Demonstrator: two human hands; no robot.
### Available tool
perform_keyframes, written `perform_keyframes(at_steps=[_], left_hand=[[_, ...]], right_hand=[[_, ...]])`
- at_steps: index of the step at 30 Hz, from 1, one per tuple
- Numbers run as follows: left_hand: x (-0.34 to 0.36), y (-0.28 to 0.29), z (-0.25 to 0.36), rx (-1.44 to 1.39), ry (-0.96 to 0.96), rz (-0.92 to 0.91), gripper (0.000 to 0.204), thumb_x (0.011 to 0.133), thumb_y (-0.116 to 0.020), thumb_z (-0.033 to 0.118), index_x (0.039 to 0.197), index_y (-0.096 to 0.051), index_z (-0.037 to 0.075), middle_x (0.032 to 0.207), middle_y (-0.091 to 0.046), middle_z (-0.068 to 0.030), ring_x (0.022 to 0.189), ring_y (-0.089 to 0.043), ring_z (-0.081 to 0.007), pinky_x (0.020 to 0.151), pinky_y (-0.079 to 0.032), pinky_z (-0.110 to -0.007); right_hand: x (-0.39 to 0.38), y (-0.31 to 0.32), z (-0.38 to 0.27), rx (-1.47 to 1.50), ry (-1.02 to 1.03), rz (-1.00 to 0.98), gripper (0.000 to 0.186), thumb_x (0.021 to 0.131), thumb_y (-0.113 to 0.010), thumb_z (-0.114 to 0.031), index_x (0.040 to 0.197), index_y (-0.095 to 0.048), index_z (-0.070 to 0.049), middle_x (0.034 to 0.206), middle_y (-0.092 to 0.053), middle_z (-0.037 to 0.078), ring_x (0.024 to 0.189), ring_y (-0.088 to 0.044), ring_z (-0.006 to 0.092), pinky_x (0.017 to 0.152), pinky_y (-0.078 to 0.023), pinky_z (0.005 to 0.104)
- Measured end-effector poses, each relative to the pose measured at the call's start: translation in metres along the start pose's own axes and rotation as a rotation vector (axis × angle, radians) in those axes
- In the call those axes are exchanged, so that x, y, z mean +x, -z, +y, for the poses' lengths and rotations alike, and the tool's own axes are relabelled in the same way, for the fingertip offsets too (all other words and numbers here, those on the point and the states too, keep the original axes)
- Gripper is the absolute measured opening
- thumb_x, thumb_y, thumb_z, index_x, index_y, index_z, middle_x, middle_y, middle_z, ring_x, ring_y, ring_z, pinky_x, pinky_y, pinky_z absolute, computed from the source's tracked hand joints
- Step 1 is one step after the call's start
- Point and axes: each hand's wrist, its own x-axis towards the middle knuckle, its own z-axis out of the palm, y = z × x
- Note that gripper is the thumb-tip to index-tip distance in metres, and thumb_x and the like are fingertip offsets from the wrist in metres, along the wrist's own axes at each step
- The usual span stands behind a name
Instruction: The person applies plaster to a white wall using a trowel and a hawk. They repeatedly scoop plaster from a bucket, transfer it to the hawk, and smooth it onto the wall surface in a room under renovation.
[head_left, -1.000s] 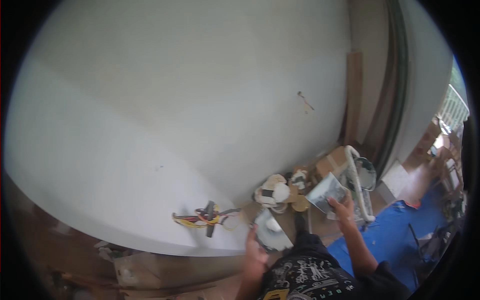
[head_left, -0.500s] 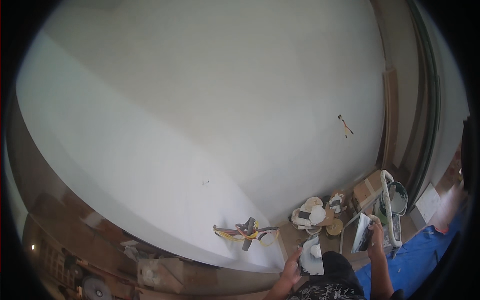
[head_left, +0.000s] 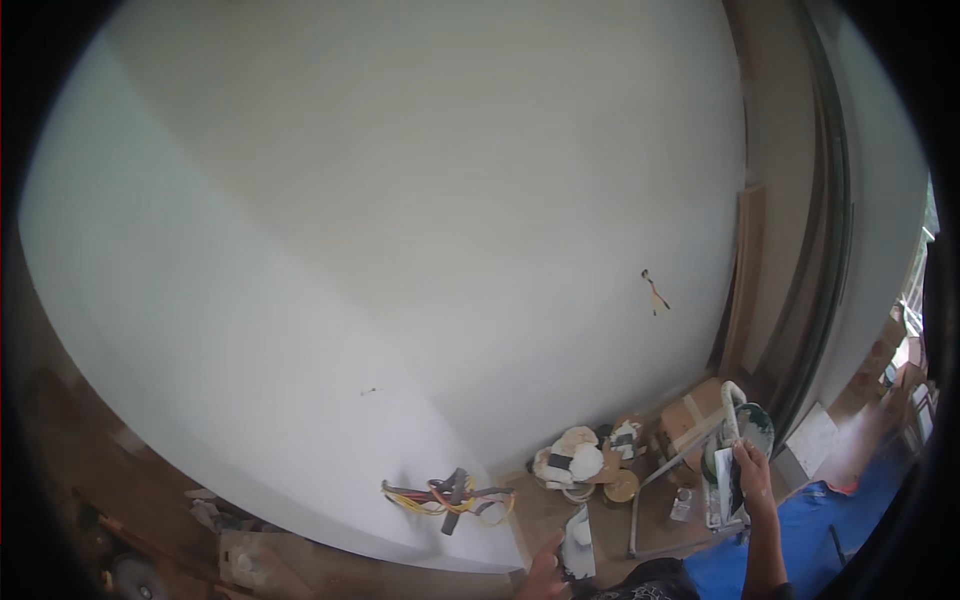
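Low in the view, my left hand (head_left: 543, 568) is closed on the near edge of a flat metal plate (head_left: 580, 562), which carries a lump of white putty (head_left: 579, 532). My right hand (head_left: 755, 478) grips a plastering trowel (head_left: 725, 475) with a pale blade and a dark handle. That trowel is seen nearly edge-on, in front of a white-coated tubular frame (head_left: 731, 400) and a dark bucket smeared with white (head_left: 757, 428). Fingers of the left hand are partly hidden by the plate.
A pale wall (head_left: 430, 220) fills most of the view. Bundled wires (head_left: 455, 497) stick out low on it, and thinner wires (head_left: 655, 292) further right. Putty-covered containers (head_left: 572, 458), a round tin (head_left: 621, 486), a cardboard box (head_left: 692, 412) and blue sheeting (head_left: 810, 530) lie around.
The whole view has shifted, so the wall wires and containers sit further left and lower. My right hand's trowel has turned nearly edge-on and now overlaps the frame. Both hands keep their grip.
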Motion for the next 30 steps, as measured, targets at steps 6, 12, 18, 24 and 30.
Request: perform_keyframes(at_steps=[6, 12, 18, 24, 30], left_hand=[[-0.038, -0.097, 0.038, 0.119, 0.003, 0.099, 0.045, 0.097, -0.047, 0.039, 0.126, -0.052, 0.005, 0.115, -0.063, -0.0091, 0.105, -0.062, -0.0263, 0.091, -0.050, -0.046], [0.002, -0.118, 0.027, 0.135, -0.135, 0.071, 0.048, 0.095, -0.047, 0.042, 0.129, -0.050, 0.008, 0.115, -0.062, -0.0108, 0.104, -0.062, -0.0285, 0.093, -0.048, -0.049], [0.030, -0.140, -0.010, -0.046, -0.142, -0.006, 0.043, 0.093, -0.051, 0.039, 0.126, -0.052, 0.011, 0.110, -0.064, -0.0093, 0.100, -0.063, -0.0271, 0.089, -0.050, -0.049], [0.067, -0.120, -0.004, -0.222, -0.250, -0.116, 0.039, 0.094, -0.053, 0.036, 0.123, -0.054, 0.010, 0.109, -0.064, -0.0079, 0.099, -0.063, -0.0255, 0.087, -0.051, -0.045], [0.034, -0.185, 0.083, -0.065, -0.469, -0.068, 0.040, 0.096, -0.052, 0.035, 0.125, -0.052, 0.008, 0.114, -0.062, -0.0094, 0.107, -0.060, -0.0258, 0.093, -0.049, -0.044]], right_hand=[[0.011, 0.068, 0.006, 0.158, 0.008, 0.144, 0.026, 0.099, -0.048, -0.025, 0.102, -0.062, -0.004, 0.086, -0.058, 0.001, 0.077, -0.053, 0.0094, 0.073, -0.044, 0.0263], [0.073, 0.143, 0.085, 0.656, -0.205, 0.288, 0.032, 0.098, -0.047, -0.030, 0.106, -0.058, -0.002, 0.090, -0.061, 0.006, 0.082, -0.061, 0.0185, 0.071, -0.050, 0.0347], [0.133, 0.130, 0.059, -0.167, 0.589, 0.227, 0.045, 0.079, -0.068, 0.008, 0.119, -0.051, -0.003, 0.108, -0.059, 0.012, 0.096, -0.060, 0.0205, 0.082, -0.051, 0.0308], [0.248, -0.021, -0.036, 0.213, 0.295, -0.293, 0.040, 0.078, -0.069, -0.002, 0.116, -0.055, -0.006, 0.108, -0.059, 0.008, 0.104, -0.058, 0.0183, 0.090, -0.047, 0.0306], [0.367, -0.211, -0.230, 0.140, 0.547, -0.086, 0.027, 0.095, -0.050, -0.015, 0.116, -0.057, 0.000, 0.090, -0.064, 0.008, 0.078, -0.059, 0.0212, 0.073, -0.046, 0.0335]])
